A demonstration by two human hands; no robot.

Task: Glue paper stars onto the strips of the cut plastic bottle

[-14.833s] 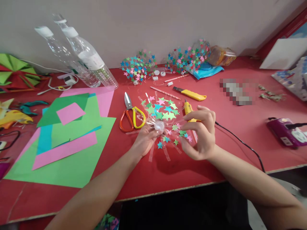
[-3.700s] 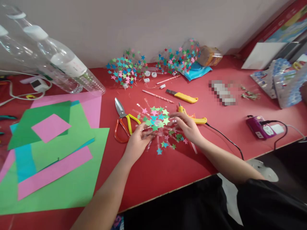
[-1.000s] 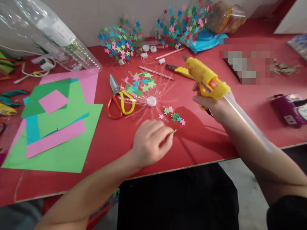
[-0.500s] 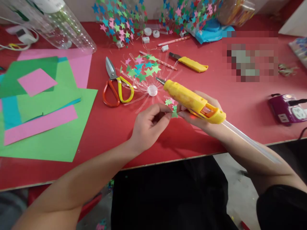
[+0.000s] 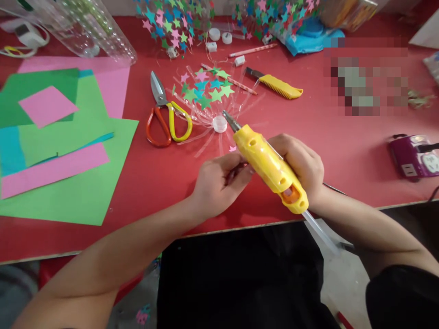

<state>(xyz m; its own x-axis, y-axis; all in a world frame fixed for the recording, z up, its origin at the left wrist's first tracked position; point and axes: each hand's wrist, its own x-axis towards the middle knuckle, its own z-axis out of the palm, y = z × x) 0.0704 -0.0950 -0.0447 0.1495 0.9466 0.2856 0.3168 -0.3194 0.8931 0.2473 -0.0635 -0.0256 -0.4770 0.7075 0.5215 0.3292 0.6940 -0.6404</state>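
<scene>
My right hand [image 5: 303, 162] is wrapped around a yellow hot glue gun [image 5: 265, 160], whose metal nozzle points up and left. A clear glue stick [image 5: 320, 232] sticks out of its back end. My left hand [image 5: 219, 185] is closed in a pinch beside the gun, at a small paper star that is mostly hidden by fingers and gun. Beyond the hands lies a cut-open clear plastic bottle piece [image 5: 220, 124] with its strips fanned out. Green, blue and pink paper stars [image 5: 216, 94] lie at its far side. A pink star [image 5: 232, 148] shows near my left fingers.
Scissors [image 5: 158, 98] with red and yellow handles lie left of the strips, a yellow cutter knife [image 5: 280, 86] to the right. Coloured paper sheets [image 5: 118, 151] cover the left side. Star-covered clear pieces [image 5: 171, 23] stand behind. A purple power socket [image 5: 409, 157] sits at right.
The glue gun has turned steeper, its back end swinging down toward me, and my right hand has shifted behind it. The green star at my left fingertips has gone out of sight.
</scene>
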